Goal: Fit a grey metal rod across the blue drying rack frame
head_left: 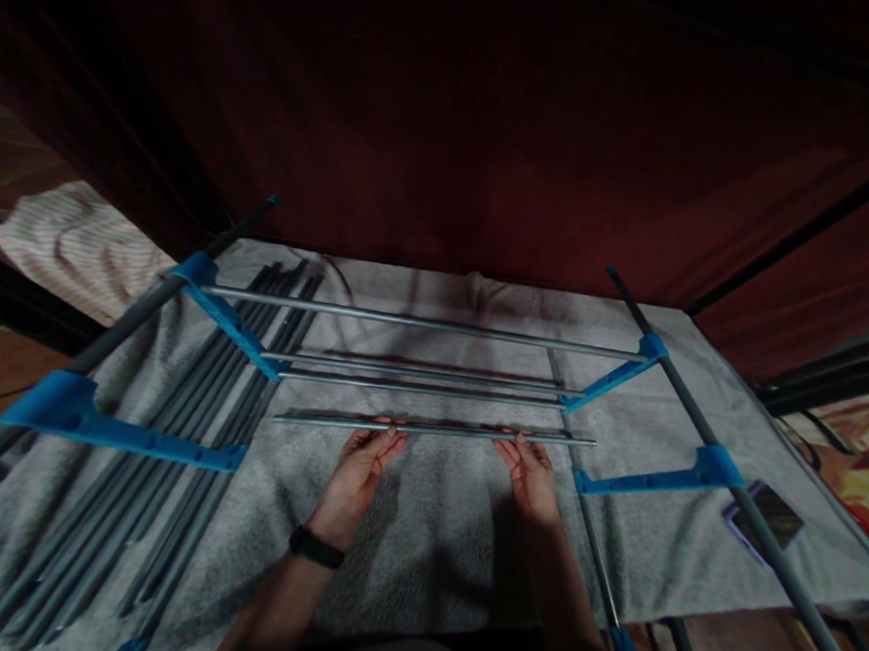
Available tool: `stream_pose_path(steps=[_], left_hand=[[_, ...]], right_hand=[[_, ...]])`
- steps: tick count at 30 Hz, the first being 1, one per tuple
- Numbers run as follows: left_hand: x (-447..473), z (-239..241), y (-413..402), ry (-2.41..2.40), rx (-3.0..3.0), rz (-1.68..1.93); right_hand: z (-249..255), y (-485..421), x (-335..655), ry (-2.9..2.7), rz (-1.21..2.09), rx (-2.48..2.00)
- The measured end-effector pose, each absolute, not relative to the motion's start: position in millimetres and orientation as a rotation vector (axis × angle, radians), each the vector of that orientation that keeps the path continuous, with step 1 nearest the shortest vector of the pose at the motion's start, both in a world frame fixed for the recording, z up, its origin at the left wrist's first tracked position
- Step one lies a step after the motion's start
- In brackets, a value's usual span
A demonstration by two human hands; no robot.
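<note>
A thin grey metal rod (pixel 456 432) lies crosswise in both of my hands. My left hand (pixel 365 460) pinches it left of its middle, and a dark band circles that wrist. Right of the middle, the fingers of my right hand (pixel 529 473) close on the same rod. Around it stands a partly built rack of grey tubes with blue plastic brackets; the near left bracket (pixel 125 432) and near right bracket (pixel 656 473) face each other, apart from the rod's ends. Beyond, crossbars (pixel 435 324) span the far left bracket (pixel 224 319) and far right bracket (pixel 618 374).
Several loose grey tubes (pixel 162 435) lie on the grey blanket (pixel 432 546) at the left, partly beneath the rack. A phone (pixel 769 517) rests at the right beside a rack tube. Dark red fabric (pixel 450 126) hangs behind. Striped cloth (pixel 84 243) lies at the far left.
</note>
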State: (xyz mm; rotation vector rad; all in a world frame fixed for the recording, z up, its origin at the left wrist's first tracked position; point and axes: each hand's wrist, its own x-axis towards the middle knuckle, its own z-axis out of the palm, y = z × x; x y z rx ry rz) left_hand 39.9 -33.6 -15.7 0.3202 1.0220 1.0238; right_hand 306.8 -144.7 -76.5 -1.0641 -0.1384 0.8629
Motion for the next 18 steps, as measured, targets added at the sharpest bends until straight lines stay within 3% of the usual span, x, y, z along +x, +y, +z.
stream_pose_path(steps=[18], left_hand=[[50.7,-29.6,-39.8,0.998,0.382,1.05]], right_hand=[[-85.5,-149.2,315.5,-0.168,0.899,-1.097]])
